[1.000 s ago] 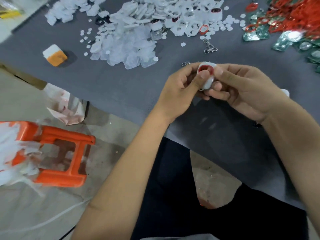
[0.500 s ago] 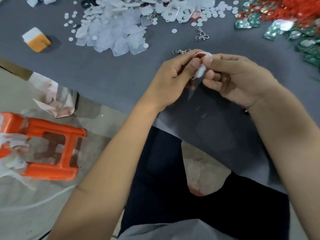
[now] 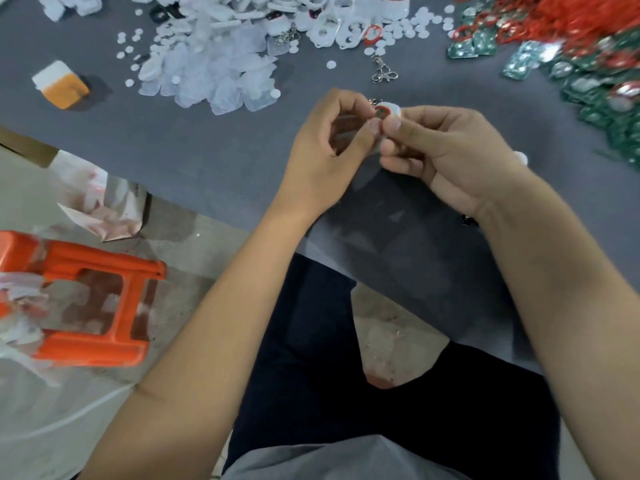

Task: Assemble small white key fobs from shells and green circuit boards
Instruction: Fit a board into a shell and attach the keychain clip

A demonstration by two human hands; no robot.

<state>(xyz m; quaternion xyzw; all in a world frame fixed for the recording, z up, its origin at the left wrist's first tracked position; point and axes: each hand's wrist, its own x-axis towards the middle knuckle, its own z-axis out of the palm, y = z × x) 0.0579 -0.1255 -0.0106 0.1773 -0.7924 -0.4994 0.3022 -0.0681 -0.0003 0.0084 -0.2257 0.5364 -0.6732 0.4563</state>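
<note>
A small white key fob shell [image 3: 390,111] with a red ring and a green board showing inside is held above the grey table [image 3: 214,150]. My left hand [image 3: 329,157] pinches its left side with thumb and fingertips. My right hand [image 3: 450,157] grips its right side, thumb on top. A heap of white shells [image 3: 311,15] lies at the back middle. Clear plastic pieces [image 3: 214,71] lie in a pile at the back left. Green circuit boards [image 3: 595,81] with red rings [image 3: 571,15] fill the back right.
A metal key clasp [image 3: 382,72] and loose white discs [image 3: 415,22] lie behind my hands. A white and orange block [image 3: 60,84] sits at the table's left. An orange plastic stool [image 3: 86,299] and crumpled paper [image 3: 104,206] are on the floor at the left.
My left thumb has shifted off the top of the fob to its left side, uncovering the red ring and green inside. Both hands stay together on the fob.
</note>
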